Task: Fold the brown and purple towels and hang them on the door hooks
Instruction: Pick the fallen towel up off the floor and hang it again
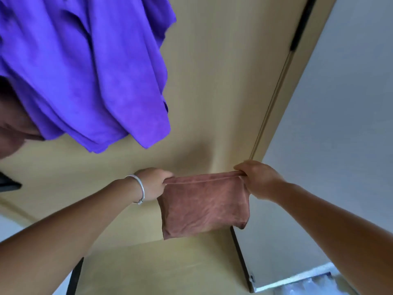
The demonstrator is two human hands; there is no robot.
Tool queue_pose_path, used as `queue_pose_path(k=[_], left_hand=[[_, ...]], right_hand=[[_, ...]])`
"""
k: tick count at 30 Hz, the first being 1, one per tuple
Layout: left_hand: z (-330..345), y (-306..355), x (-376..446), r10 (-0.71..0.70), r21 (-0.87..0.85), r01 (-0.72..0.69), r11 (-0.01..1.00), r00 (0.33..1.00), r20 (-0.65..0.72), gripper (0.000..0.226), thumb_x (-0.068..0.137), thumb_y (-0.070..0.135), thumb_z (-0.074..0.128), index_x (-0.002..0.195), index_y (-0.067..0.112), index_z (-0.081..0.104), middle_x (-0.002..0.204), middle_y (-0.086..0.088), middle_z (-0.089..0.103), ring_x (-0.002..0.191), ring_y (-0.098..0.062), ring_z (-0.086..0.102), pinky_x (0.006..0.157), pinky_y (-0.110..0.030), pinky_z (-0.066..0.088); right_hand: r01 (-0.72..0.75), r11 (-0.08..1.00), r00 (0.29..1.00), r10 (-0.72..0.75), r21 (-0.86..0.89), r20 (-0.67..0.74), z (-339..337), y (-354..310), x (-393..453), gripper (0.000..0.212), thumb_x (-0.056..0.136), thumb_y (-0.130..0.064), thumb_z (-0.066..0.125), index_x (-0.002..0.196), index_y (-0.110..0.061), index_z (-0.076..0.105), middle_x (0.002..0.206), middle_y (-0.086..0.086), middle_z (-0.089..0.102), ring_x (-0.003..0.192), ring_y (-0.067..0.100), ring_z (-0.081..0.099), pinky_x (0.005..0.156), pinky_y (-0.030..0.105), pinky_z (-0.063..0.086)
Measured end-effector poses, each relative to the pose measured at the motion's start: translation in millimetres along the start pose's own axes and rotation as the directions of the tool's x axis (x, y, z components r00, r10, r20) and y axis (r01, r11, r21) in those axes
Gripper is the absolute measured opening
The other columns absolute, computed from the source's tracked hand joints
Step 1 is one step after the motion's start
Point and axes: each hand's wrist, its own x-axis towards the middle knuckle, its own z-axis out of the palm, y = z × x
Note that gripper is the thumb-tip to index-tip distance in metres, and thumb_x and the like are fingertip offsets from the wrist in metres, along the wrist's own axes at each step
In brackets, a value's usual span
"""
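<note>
Hanging at upper left, one purple towel drapes against the door; one folded brown towel stretches between left hand and right hand, each pinching a top corner.

Your two forearms come in from the bottom corners, both bare, no sleeves showing anywhere up to the frame edge. Your left hand has a thin silver bangle round the wrist, plain and smooth, with a small knot or clasp on its lower side. Your right hand and wrist are bare: no ring, watch or glove visible.
</note>
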Motion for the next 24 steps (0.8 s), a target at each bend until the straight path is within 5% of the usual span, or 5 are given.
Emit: queue_pose_path(k=[5, 13, 15, 19, 24], left_hand=[[-65, 18, -53, 0.048, -0.123, -0.080, 0.989, 0.968, -0.247, 0.021, 0.087, 0.012, 0.042, 0.089, 0.029, 0.055, 0.077, 0.005, 0.058, 0.079, -0.020, 0.056, 0.068, -0.032, 0.046], [-163, 37, -113, 0.202, -0.089, -0.285, 0.955, 0.838, -0.507, 0.040, 0.092, 0.015, 0.047, 0.119, 0.045, 0.051, 0.112, 0.025, 0.064, 0.102, -0.001, 0.060, 0.088, -0.029, 0.049], [-197, 42, -124, 0.236, 0.006, -0.292, 0.956, 0.762, -0.603, 0.067, 0.088, 0.003, 0.046, 0.131, 0.052, 0.036, 0.134, 0.028, 0.049, 0.106, -0.003, 0.059, 0.088, -0.027, 0.048], [-259, 48, -137, 0.543, 0.536, -0.185, 0.824, 0.529, -0.652, 0.094, 0.064, -0.015, 0.054, 0.136, 0.042, 0.035, 0.155, 0.004, 0.027, 0.056, -0.016, 0.052, 0.044, -0.024, 0.038], [-313, 44, -140, 0.673, 0.739, -0.134, 0.661, 0.542, -0.503, 0.080, 0.059, -0.016, 0.061, 0.114, 0.042, 0.058, 0.150, 0.016, 0.034, 0.064, -0.010, 0.046, 0.042, -0.016, 0.030]], right_hand=[[0.091, 0.992, 0.984, -0.103, -0.083, -0.148, -97, -23, -11, 0.019, 0.094, -0.024, 0.041, 0.086, -0.032, 0.055, 0.089, -0.013, 0.050, 0.090, 0.012, 0.051, 0.080, 0.028, 0.046], [0.144, 0.983, 0.946, -0.169, -0.110, -0.275, -214, -55, -17, 0.028, 0.099, -0.031, 0.038, 0.117, -0.033, 0.059, 0.111, -0.011, 0.056, 0.107, 0.014, 0.053, 0.090, 0.033, 0.045], [0.147, 0.988, 0.935, -0.155, -0.050, -0.319, -242, -67, -14, 0.032, 0.100, -0.030, 0.037, 0.125, -0.032, 0.057, 0.121, -0.008, 0.056, 0.111, 0.015, 0.052, 0.094, 0.032, 0.043], [0.146, 0.989, 0.895, -0.119, 0.031, -0.430, -293, -94, -5, 0.035, 0.100, -0.021, 0.037, 0.127, -0.026, 0.058, 0.130, -0.001, 0.056, 0.116, 0.020, 0.052, 0.096, 0.031, 0.041], [0.204, 0.972, 0.824, -0.104, 0.120, -0.557, -336, -117, 8, 0.041, 0.095, -0.010, 0.034, 0.116, -0.028, 0.064, 0.117, -0.004, 0.058, 0.096, 0.018, 0.054, 0.078, 0.029, 0.044]])
